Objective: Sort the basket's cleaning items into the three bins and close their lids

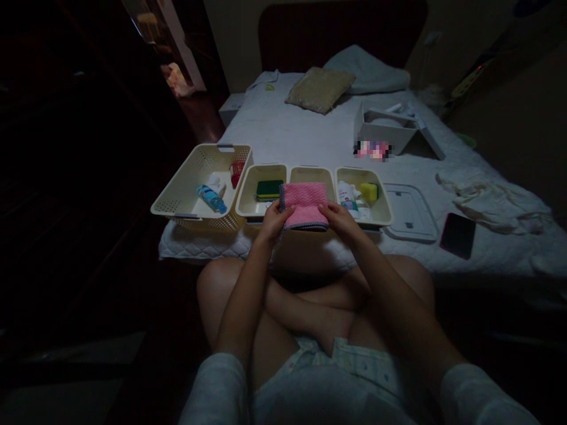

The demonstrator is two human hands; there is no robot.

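A folded pink cloth (305, 203) with a dark edge is held between both hands, just in front of the middle cream bin (312, 175). My left hand (273, 222) pinches its left side and my right hand (337, 219) grips its right side. The left small bin (246, 199) holds a green sponge (269, 189). The right small bin (384, 206) holds a white bottle (348, 198) and a yellow sponge (368, 190). A larger perforated basket (186, 177) to the left contains a blue bottle (211, 198) and a red item (237, 172).
The bins sit on a white bed (310, 133) with pillows (319, 88) at the far end. A clear lid (410, 212), a dark phone (458, 235), crumpled cloth (491, 200) and a white box (385, 127) lie to the right. My crossed legs are below.
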